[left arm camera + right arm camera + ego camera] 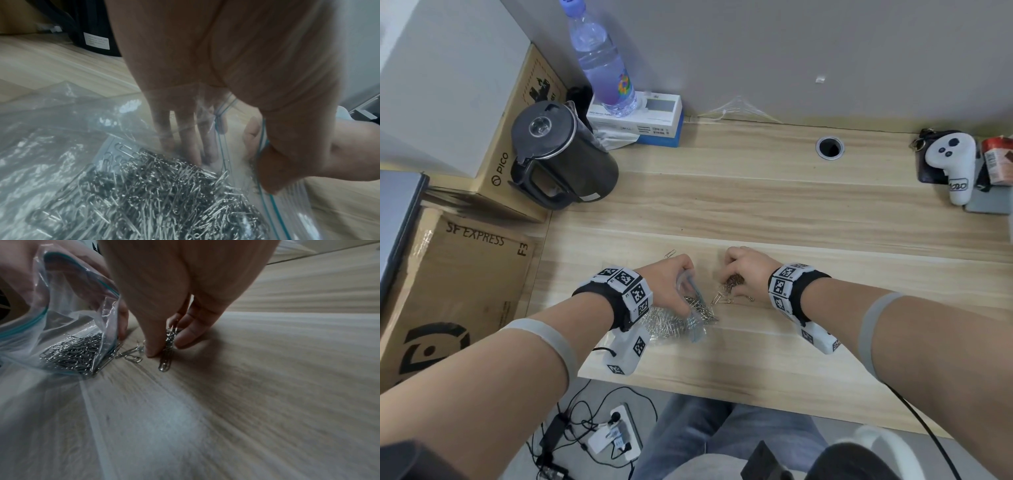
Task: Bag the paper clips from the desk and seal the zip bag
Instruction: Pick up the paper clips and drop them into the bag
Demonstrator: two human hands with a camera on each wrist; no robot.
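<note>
A clear zip bag (pixel 678 322) (pixel 86 133) (pixel 68 308) with a teal zip strip lies on the wooden desk (pixel 774 212), holding a heap of silver paper clips (pixel 148 191) (pixel 76 352). My left hand (pixel 671 284) (pixel 242 146) grips the bag's rim and keeps its mouth open. Just right of it, my right hand (pixel 743 274) (pixel 164 344) pinches a bunch of paper clips (pixel 167 352) between thumb and fingers, touching the desk. A few loose clips (pixel 722 298) (pixel 131 355) lie between the bag's mouth and that hand. One stray clip (pixel 670 254) lies beyond the left hand.
A black kettle (pixel 558 154), cardboard boxes (pixel 458 294), a water bottle (pixel 602 58) and a small white box (pixel 640 120) crowd the left and back. A white controller (pixel 952 161) sits far right. A cable hole (pixel 829 147) is at the back.
</note>
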